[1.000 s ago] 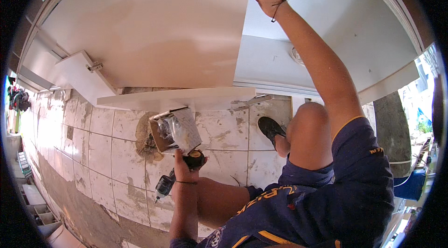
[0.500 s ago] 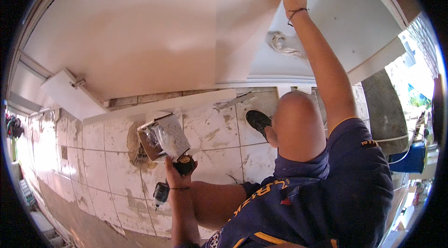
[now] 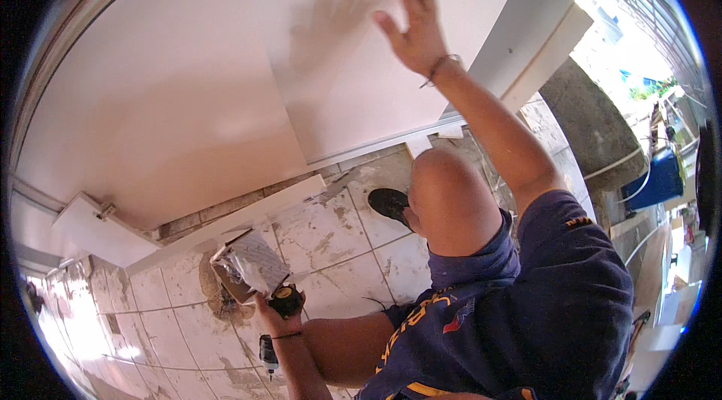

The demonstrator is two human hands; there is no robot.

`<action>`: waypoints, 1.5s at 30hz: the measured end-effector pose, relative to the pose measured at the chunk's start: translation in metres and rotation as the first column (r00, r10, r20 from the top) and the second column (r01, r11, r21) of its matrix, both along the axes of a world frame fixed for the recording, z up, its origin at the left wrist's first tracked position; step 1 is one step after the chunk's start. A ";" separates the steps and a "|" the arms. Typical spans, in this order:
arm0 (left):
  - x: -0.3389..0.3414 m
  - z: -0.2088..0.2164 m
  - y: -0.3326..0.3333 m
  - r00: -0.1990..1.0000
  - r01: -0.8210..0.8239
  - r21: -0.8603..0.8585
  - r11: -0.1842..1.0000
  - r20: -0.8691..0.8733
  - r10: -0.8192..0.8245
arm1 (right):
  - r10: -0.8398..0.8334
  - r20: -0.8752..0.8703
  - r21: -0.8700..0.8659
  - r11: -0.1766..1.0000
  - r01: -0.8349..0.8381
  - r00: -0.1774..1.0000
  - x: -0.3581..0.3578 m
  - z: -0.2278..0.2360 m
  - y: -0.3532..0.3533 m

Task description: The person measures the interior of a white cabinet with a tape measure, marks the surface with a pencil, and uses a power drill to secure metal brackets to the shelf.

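My left hand (image 3: 272,319) is closed around a black and grey cordless drill (image 3: 268,353), whose bit points down toward the floor. The drill's round dark end with a yellowish disc shows above my fingers. Just beyond that hand sits an open cardboard box (image 3: 259,259) with clear plastic inside; whether they touch, I cannot tell. My right hand (image 3: 417,28) is raised and open, its fingers spread, in front of a pale sliding door panel (image 3: 353,92). It holds nothing, and its shadow falls on the panel.
A long white board (image 3: 248,212) lies along the cabinet's foot, joined by a tilted white panel with a hinge (image 3: 105,231). Dirty white tiles (image 3: 323,234) cover the floor. A blue bucket (image 3: 653,180) stands at right, near a grey concrete slab (image 3: 587,110).
The front panel has slid right, covering a pale crumpled thing behind it. My right hand has left the panel's edge and spread its fingers. The left hand keeps the drill.
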State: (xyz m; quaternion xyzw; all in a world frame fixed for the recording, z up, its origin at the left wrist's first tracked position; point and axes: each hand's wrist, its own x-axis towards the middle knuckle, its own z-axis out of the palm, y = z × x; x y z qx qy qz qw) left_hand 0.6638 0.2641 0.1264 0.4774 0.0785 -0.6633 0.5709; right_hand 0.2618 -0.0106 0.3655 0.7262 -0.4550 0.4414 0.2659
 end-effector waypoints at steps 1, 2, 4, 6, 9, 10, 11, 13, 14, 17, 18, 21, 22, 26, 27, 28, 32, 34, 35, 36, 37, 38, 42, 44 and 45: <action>0.004 -0.007 0.001 0.999 0.032 -0.002 0.999 -0.030 -0.032 | -0.035 0.091 0.178 0.984 0.018 0.995 0.008 -0.007 -0.003; 0.011 -0.018 0.001 0.996 0.066 -0.011 0.998 -0.062 -0.067 | -0.211 0.023 0.156 0.966 0.205 0.977 -0.002 -0.015 -0.011; 0.018 -0.033 0.005 0.986 0.097 -0.040 0.994 -0.134 -0.102 | -0.420 -0.058 0.130 0.897 0.424 0.906 -0.025 -0.024 -0.025; 0.016 -0.025 0.001 0.987 0.066 -0.030 0.997 -0.148 -0.070 | -0.492 -0.097 0.150 0.852 0.502 0.865 -0.056 -0.022 -0.027; 0.022 -0.035 0.005 0.991 0.067 -0.012 0.998 -0.117 -0.068 | -0.440 -0.161 0.028 0.893 0.449 0.884 -0.112 -0.028 -0.028; 0.024 -0.039 0.005 0.994 0.066 -0.015 0.998 -0.091 -0.067 | -0.451 -0.167 0.061 0.883 0.466 0.877 -0.121 -0.026 -0.026; 0.019 -0.034 0.004 0.997 0.043 -0.004 0.999 -0.070 -0.044 | -0.465 -0.183 0.072 0.873 0.483 0.866 -0.133 -0.026 -0.024; 0.011 -0.022 0.004 1.000 -0.006 0.020 1.000 -0.025 0.006 | -0.487 -0.213 0.097 0.852 0.514 0.847 -0.148 -0.024 -0.021; 0.010 -0.021 0.003 0.999 0.016 0.024 1.000 -0.051 -0.015 | -0.485 -0.190 0.123 0.851 0.510 0.854 -0.150 -0.023 -0.020; 0.013 -0.023 0.004 0.991 0.057 0.006 0.998 -0.119 -0.056 | -0.463 0.016 0.226 0.865 0.448 0.886 -0.136 -0.019 -0.030; 0.014 -0.027 0.004 0.989 0.058 -0.016 0.998 -0.137 -0.059 | -0.497 -0.001 0.185 0.853 0.488 0.868 -0.128 -0.017 -0.034; 0.024 -0.037 0.006 0.987 0.085 -0.040 0.996 -0.133 -0.089 | -0.529 -0.060 0.113 0.839 0.532 0.846 -0.077 -0.007 -0.033; 0.022 -0.035 0.005 0.986 0.104 -0.039 0.994 -0.126 -0.108 | -0.500 -0.100 0.127 0.851 0.510 0.860 -0.068 -0.007 -0.033; 0.016 -0.028 0.004 0.996 0.045 0.010 0.999 -0.077 -0.044 | -0.469 -0.159 0.195 0.848 0.493 0.869 -0.069 -0.004 -0.031; 0.019 -0.029 0.004 0.997 0.050 0.025 0.998 -0.060 -0.048 | -0.471 -0.178 0.203 0.841 0.501 0.864 -0.071 -0.003 -0.029; 0.021 -0.031 0.005 0.997 0.058 0.043 0.997 -0.044 -0.056 | -0.467 -0.183 0.209 0.841 0.499 0.865 -0.074 -0.003 -0.027; 0.020 -0.032 0.008 0.996 0.059 0.018 0.998 -0.074 -0.058 | -0.591 -0.258 0.098 0.771 0.630 0.764 -0.090 -0.006 -0.027; 0.016 -0.029 0.007 0.998 0.041 0.040 0.998 -0.056 -0.039 | -0.499 -0.253 0.378 0.737 0.560 0.829 -0.109 -0.001 -0.028; 0.017 -0.029 0.006 0.996 0.055 0.024 0.998 -0.067 -0.053 | -0.491 -0.256 0.368 0.747 0.554 0.833 -0.115 -0.001 -0.027; 0.017 -0.029 0.006 0.995 0.068 0.007 0.998 -0.080 -0.067 | -0.483 -0.259 0.358 0.757 0.547 0.837 -0.120 -0.003 -0.026; 0.015 -0.029 0.003 0.991 0.085 -0.018 0.996 -0.099 -0.086 | -0.480 -0.265 0.337 0.767 0.547 0.836 -0.119 0.003 -0.024; 0.015 -0.030 0.004 0.992 0.062 0.019 0.998 -0.109 -0.059 | -0.540 -0.247 0.265 0.761 0.592 0.804 -0.110 0.003 -0.023; 0.007 -0.017 0.004 0.992 0.034 0.022 0.999 -0.120 -0.031 | -0.404 -0.141 -0.034 0.914 0.404 0.904 -0.094 0.010 -0.050; 0.017 -0.018 0.007 0.995 0.022 0.048 0.999 -0.099 -0.018 | -0.483 -0.067 0.093 0.868 0.488 0.873 -0.040 0.034 -0.073; 0.018 -0.023 0.006 0.992 0.028 0.035 0.999 -0.124 -0.024 | -0.424 -0.006 0.005 0.905 0.424 0.905 -0.044 0.028 -0.083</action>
